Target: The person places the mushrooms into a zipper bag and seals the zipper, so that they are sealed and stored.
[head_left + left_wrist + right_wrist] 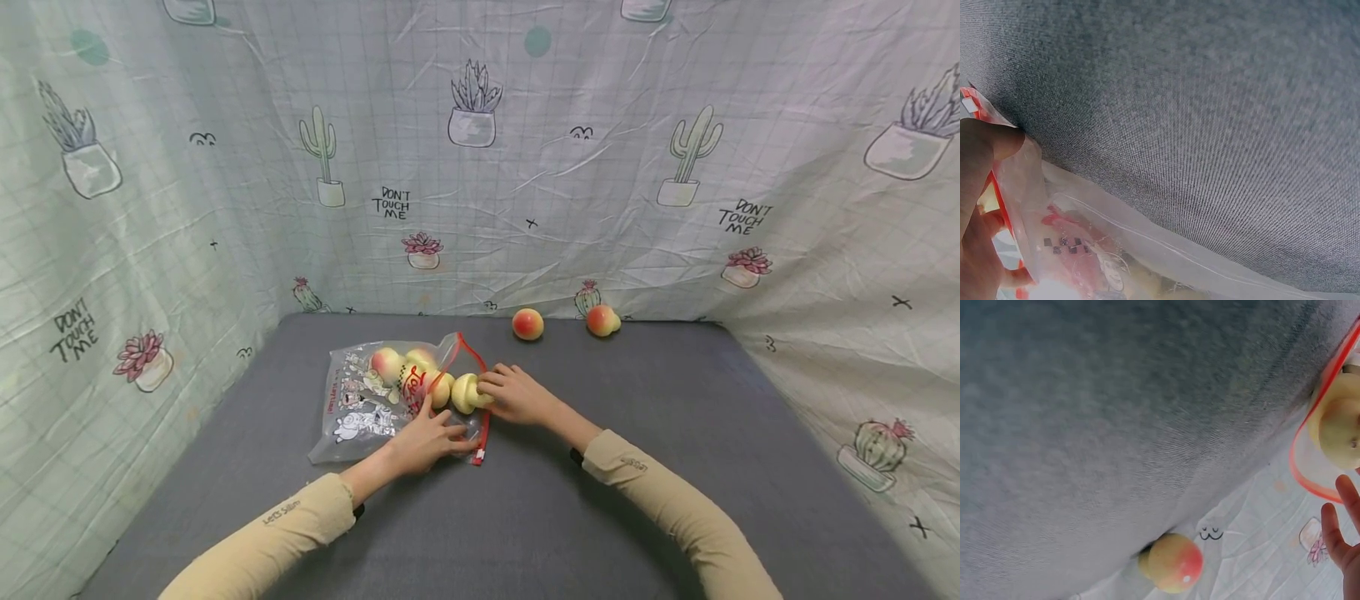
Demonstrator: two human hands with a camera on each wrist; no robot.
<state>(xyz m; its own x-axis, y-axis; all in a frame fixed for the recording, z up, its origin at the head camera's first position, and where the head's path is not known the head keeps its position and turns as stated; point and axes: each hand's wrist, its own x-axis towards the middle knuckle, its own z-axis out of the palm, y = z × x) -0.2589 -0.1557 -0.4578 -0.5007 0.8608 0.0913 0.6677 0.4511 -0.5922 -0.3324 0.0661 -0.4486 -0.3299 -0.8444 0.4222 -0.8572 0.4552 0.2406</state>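
Observation:
A see-through zip bag (pixel 352 433) with printed cartoon figures, red lettering and a red zip edge lies on the grey table, its mouth facing right. Several yellow-and-pink, peach-like fruits (pixel 387 365) are inside it. My left hand (pixel 423 440) holds the bag near its mouth, the thumb (pixel 1007 142) lying over the plastic beside the red edge. At the mouth sits a pale yellow fruit (pixel 464 393) with a knobbed end. The fingers of my right hand (pixel 517 395) touch that knob; in the right wrist view two fingers (pixel 1335 534) are extended beside the bag's red edge (pixel 1300 475).
Behind the bag, near the table's back edge, lies a red-and-yellow fruit (pixel 528 324). Farther right is another with a knobbed end (pixel 602 321). A patterned cloth (pixel 525 250) hangs at the back and along both sides of the table (pixel 570 542).

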